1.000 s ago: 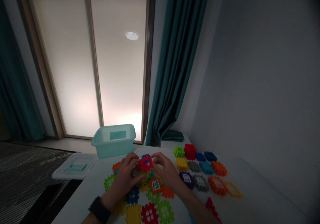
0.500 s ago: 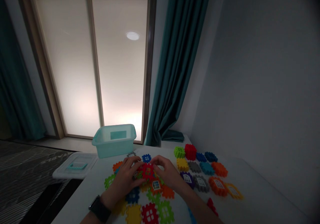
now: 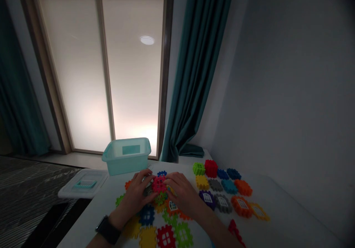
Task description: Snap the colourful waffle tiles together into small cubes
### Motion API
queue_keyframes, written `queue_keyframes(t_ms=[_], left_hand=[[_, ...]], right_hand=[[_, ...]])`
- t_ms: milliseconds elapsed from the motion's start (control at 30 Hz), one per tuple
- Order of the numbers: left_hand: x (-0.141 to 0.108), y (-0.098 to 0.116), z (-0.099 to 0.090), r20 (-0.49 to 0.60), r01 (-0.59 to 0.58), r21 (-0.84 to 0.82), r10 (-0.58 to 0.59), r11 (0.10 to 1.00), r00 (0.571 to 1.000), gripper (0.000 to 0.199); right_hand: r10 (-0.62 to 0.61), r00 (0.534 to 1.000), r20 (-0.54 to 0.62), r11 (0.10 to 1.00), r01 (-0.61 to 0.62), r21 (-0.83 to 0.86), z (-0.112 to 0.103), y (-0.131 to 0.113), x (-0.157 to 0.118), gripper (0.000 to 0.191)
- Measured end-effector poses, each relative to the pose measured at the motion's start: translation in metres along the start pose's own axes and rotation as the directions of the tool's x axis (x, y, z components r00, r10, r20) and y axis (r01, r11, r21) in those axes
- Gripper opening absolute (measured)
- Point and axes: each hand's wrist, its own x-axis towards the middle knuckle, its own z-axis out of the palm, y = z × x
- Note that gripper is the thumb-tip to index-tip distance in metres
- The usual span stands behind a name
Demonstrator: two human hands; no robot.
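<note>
A red square interlocking block with a window grid [image 3: 159,184] is held up over the table between my two hands. My left hand [image 3: 138,193], with a dark watch on its wrist, grips its left side between thumb and fingers. On the opposite side the fingers of my right hand [image 3: 181,192] press against its edge. Beneath them lie loose notched blocks, among them an orange one with a white window [image 3: 172,206], a dark blue one [image 3: 146,215] and a green piece [image 3: 161,198]. My hands partly cover several of these.
Sorted stacks of blocks stand to the right, including a red stack [image 3: 211,168] and an orange one with a window [image 3: 242,206]. A turquoise bin [image 3: 127,163] sits at the back left, its lid [image 3: 83,183] beside it. Red [image 3: 166,237] and yellow [image 3: 148,237] blocks lie nearest me.
Both hands have shifted slightly up and away from me with the red block, which now shows a pinker, tilted face. My right hand has turned over more of the block's right side.
</note>
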Motion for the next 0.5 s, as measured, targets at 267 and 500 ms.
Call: queue_keyframes(t_ms=[267,500], left_hand=[[-0.001,-0.001,0.002,0.039,0.048,-0.014,-0.047,0.999,0.998,0.047],[0.005,0.005,-0.001,0.132,0.198,-0.28,-0.167,0.939,0.977,0.031]], right_hand=[[0.01,0.999,-0.04,1.0,-0.009,0.013,0.001,0.002,-0.002,0.031],[-0.093,0.993,-0.076,0.996,0.094,0.008,0.005,0.011,-0.003,0.017]])
